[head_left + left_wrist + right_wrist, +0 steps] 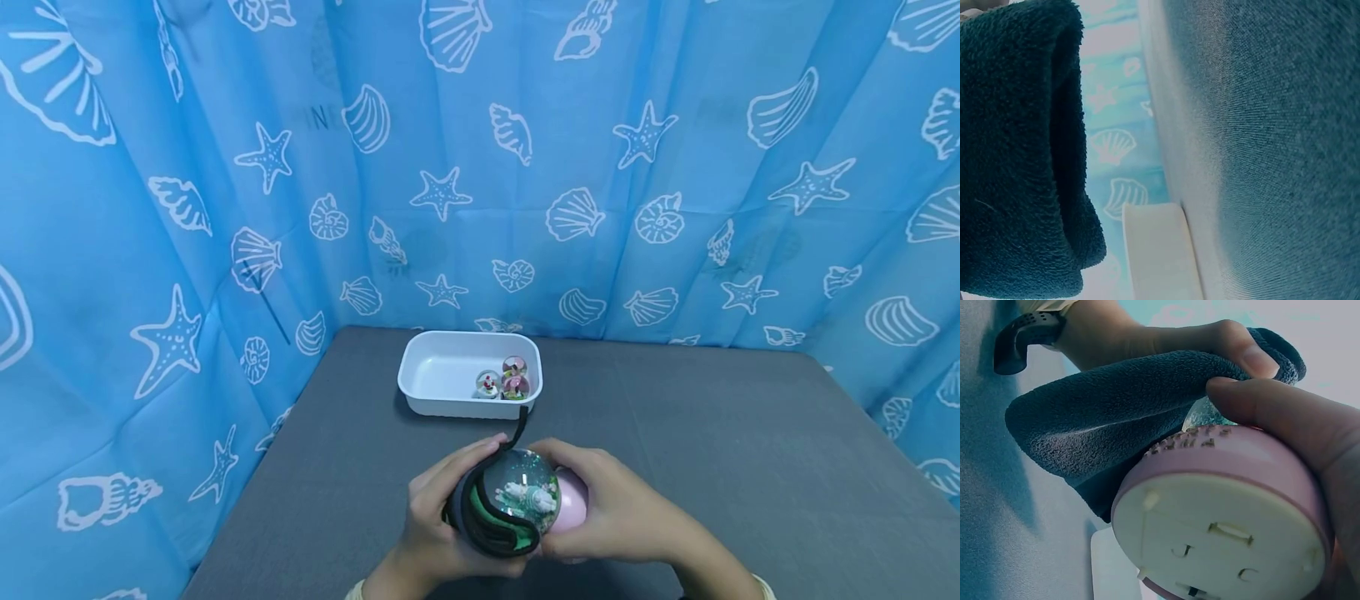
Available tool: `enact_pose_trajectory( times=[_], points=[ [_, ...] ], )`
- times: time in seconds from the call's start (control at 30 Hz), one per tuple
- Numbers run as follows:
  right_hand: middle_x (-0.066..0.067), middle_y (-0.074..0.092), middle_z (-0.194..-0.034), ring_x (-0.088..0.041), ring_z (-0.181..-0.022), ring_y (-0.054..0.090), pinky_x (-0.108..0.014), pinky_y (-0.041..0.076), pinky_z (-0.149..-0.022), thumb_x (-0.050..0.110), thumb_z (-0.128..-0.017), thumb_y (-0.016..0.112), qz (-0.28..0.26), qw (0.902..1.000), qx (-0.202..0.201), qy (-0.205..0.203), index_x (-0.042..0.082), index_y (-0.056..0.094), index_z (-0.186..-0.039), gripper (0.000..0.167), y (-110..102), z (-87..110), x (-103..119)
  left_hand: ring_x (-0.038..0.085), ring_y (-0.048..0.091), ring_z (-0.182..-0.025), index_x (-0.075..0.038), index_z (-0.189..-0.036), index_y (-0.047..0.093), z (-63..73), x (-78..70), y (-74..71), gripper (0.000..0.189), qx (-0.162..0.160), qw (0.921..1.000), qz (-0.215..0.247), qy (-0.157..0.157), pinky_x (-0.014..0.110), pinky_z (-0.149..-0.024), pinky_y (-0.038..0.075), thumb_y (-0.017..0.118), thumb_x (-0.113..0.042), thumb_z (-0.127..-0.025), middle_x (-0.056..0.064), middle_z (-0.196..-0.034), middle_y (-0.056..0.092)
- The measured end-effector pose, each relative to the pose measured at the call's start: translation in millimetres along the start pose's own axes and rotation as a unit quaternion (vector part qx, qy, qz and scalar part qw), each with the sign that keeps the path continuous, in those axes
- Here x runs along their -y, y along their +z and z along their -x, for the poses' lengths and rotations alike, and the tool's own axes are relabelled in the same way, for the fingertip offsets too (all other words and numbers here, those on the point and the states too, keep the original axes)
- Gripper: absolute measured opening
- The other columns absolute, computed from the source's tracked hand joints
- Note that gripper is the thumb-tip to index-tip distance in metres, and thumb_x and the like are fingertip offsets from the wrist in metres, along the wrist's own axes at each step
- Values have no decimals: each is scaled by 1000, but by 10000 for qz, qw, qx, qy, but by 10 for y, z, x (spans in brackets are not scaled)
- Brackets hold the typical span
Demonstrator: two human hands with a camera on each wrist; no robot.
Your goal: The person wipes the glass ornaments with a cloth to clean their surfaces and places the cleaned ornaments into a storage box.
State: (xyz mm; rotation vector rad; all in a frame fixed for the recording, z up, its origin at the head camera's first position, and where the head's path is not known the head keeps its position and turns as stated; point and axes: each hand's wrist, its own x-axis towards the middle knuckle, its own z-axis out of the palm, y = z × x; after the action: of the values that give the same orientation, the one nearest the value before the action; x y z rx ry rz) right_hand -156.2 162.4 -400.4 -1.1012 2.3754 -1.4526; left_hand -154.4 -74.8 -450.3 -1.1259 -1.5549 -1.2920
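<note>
A snow globe point(522, 483) with white figures and glitter inside its clear dome lies tilted sideways at the table's near side. My right hand point(626, 504) grips it by its pink base, whose pale underside point(1210, 531) faces the right wrist camera. My left hand point(438, 517) holds a folded dark cloth point(487, 537) with green patches against the dome. Fleecy texture shows on this cloth point(1016, 150) in the left wrist view, where the left fingers are out of sight. The left thumb presses it from above in the right wrist view.
A white plastic bin point(442, 408) stands at the back of the grey table point(675, 433). Several small snow globes point(514, 379) sit at its right end. A blue curtain point(480, 167) with shells and starfish hangs behind and at the sides.
</note>
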Motion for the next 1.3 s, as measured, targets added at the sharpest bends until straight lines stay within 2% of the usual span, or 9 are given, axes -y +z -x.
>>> enact_pose_trajectory(
  times=[0.17,0.3,0.7,0.93,1.17,1.3],
  points=[
    [1,72,-125,-16,-104,72,-34,65,-81,21,-80,93,-137,9999,63,-56,24,62,-138,66,5,-11,-3,35,75,-117,18,-130,61,-5,10,0,88,-10,10000,-52,54,39,-101,61,96,-40,-74,25,-131,71],
    [1,72,-127,-17,-105,72,-35,66,-83,21,-81,92,-245,9996,104,101,25,60,-140,68,9,-15,-2,34,75,-116,18,-131,60,-2,20,-6,89,-2,10000,-57,28,38,-101,61,96,-41,-75,25,-131,71],
    [2,71,-129,-16,-108,72,-34,65,-84,29,-82,93,-88,9999,75,118,28,58,-144,71,-3,-23,-26,33,76,-113,18,-131,60,9,42,-18,87,-62,9998,-174,-87,36,-98,62,94,-41,-76,23,-131,72],
    [2,70,-133,-17,-111,71,-33,64,-87,28,-82,93,-19,9999,-9,-117,26,58,-145,72,-26,-25,-40,34,76,-113,19,-130,60,-13,27,-33,90,-146,9997,-189,-75,36,-100,61,99,-36,-71,23,-131,72],
    [-2,68,-138,-18,-116,70,-33,63,-91,25,-80,95,-53,9989,-384,-266,22,56,-148,78,-29,-33,-17,31,77,-111,18,-129,61,-55,27,-57,88,-452,9987,-241,-79,32,-100,61,99,-32,-68,25,-126,74],
    [-6,69,-133,-17,-110,71,-33,64,-84,17,-77,96,-18,9960,-792,-412,18,57,-146,79,-36,-25,-24,30,78,-107,18,-129,61,-72,27,-75,87,-660,9973,-274,-163,31,-96,62,100,-30,-68,25,-122,75]
  ],
)
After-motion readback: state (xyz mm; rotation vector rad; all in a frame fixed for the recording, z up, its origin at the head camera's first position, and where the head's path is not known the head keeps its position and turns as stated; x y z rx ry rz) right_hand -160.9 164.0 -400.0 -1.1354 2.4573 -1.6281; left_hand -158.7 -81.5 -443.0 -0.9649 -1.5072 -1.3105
